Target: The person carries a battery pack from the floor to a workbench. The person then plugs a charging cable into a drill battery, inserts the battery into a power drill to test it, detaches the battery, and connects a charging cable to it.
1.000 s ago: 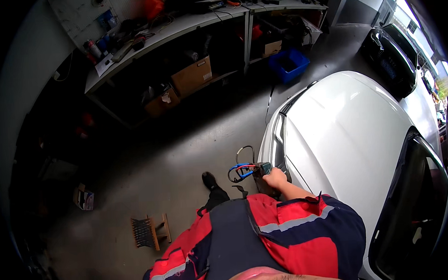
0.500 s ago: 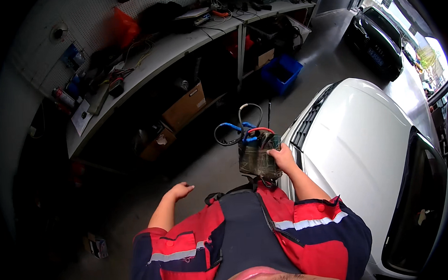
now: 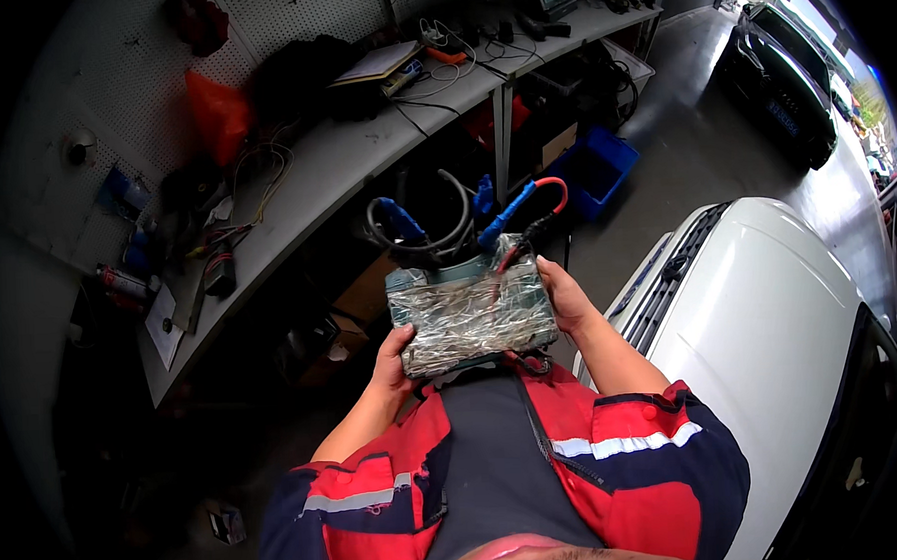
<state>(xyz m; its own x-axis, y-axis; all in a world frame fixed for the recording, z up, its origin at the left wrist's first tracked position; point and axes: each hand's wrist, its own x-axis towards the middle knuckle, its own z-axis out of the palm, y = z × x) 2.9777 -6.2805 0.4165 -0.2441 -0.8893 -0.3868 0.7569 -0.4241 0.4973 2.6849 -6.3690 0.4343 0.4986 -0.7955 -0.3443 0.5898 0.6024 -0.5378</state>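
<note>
In front of my chest I hold a box-shaped battery (image 3: 470,319) wrapped in crumpled clear tape. My left hand (image 3: 392,358) grips its left side near the lower corner. On the other side, my right hand (image 3: 565,297) holds the right edge, thumb up; the fingers of both hands are partly hidden behind the box. Thick black cable (image 3: 456,215) loops out of the top. Beside it rise blue-taped cable ends (image 3: 506,215) and a short red cable (image 3: 557,187).
A long workbench (image 3: 353,149) with tools, wires and papers runs along the left and far side. Beyond the battery, a blue bin (image 3: 604,173) stands on the floor. A white car (image 3: 769,276) is close on my right, with a black car (image 3: 776,96) farther back.
My left hand has come up from free air and now grips the battery's left side. The battery has risen and moved left, its broad taped face now showing.
</note>
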